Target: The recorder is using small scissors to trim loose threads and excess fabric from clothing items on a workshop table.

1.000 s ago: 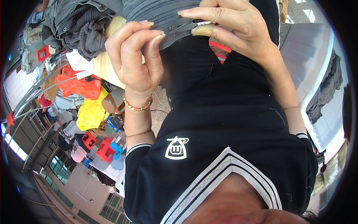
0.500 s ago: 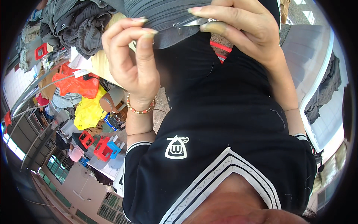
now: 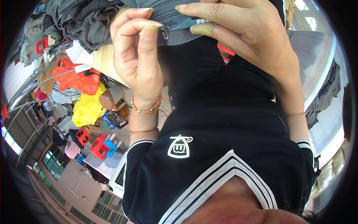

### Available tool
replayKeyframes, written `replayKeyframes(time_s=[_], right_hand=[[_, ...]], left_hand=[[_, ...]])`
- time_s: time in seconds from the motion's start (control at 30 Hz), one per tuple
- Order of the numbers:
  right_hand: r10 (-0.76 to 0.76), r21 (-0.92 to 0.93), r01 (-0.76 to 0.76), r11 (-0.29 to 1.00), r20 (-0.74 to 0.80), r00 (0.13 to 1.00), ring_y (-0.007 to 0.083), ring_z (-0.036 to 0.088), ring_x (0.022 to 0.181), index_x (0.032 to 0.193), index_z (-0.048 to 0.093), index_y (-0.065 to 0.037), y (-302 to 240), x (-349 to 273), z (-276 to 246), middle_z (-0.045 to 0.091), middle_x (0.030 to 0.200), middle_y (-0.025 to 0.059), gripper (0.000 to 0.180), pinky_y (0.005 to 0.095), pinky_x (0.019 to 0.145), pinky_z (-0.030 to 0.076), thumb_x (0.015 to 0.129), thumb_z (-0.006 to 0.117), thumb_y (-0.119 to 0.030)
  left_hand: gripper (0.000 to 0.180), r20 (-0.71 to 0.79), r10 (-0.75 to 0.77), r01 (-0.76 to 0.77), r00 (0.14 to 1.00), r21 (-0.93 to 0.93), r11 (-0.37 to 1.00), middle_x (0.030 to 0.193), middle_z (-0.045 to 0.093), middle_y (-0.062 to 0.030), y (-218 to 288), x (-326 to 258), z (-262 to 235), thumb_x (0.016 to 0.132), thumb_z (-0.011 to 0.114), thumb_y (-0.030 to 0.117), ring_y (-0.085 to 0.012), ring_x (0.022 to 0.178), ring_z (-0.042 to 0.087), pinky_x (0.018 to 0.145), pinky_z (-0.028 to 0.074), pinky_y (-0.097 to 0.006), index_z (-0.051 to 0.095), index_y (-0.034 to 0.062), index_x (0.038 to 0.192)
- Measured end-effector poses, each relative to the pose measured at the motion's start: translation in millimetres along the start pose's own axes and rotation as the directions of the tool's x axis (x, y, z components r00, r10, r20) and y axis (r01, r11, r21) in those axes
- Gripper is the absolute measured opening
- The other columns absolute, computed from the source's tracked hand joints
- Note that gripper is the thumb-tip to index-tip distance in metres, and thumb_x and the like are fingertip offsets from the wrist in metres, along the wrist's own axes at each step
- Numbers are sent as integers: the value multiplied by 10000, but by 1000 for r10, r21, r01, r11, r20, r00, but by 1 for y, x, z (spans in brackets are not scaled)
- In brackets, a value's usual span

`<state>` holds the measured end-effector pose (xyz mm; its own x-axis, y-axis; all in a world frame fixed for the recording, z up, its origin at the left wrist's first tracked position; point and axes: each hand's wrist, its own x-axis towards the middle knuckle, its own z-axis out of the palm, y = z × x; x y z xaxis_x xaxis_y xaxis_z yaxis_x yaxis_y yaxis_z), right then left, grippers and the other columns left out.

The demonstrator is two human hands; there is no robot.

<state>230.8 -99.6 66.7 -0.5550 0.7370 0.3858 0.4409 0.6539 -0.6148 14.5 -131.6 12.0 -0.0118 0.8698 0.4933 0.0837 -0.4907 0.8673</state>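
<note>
A small metal tool (image 3: 201, 21) is gripped by the right hand (image 3: 248, 31), seemingly for fine control, over grey fabric (image 3: 182, 37); the left hand (image 3: 138, 54) is pinched closed, contents unclear.

Shirt (image 3: 220, 112): black
Neckline (image 3: 233, 164): striped white V, five o'clock
Emblem (image 3: 179, 148): white, triangular, six o'clock
Sleeve hems (image 3: 140, 143): white-striped
Bracelet (image 3: 145, 111): orange-and-gold beads, nine o'clock

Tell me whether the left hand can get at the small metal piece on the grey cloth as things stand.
Likely yes: the left hand has its fingertips beside the small metal piece, with nothing visible between; the right hand sits off to its right.
</note>
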Motion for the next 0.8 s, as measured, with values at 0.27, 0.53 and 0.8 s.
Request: replayKeyframes(time_s=[0.27,0.53,0.8], right_hand=[[-58,-4,58,998,-21,998,218,574,744,980,722,-86,2,4,2,562,809,28,224,338,649,426,767,780,-125],[176,218,-119,969,-267,948,87,508,697,1101,739,-28,34,-18,3,599,797,4,320,236,607,388,790,807,-50],[244,351,-155,923,-227,943,80,509,724,1117,726,-9,36,-28,18,584,821,6,334,222,632,387,792,798,-23]], left_hand=[[69,-3,13,-13,1000,8,1000,1212,540,-116,-2,-1,0,979,590,49,-164,1100,546,1002,413,-291,621,-1,1016],[357,43,-18,3,999,320,947,1136,539,-93,-15,-17,-31,848,763,51,-164,991,519,908,438,-278,583,17,1154],[124,5,-140,128,990,390,912,1030,596,-79,-24,-19,-61,909,664,-30,-139,939,579,852,479,-253,620,-12,1024]])
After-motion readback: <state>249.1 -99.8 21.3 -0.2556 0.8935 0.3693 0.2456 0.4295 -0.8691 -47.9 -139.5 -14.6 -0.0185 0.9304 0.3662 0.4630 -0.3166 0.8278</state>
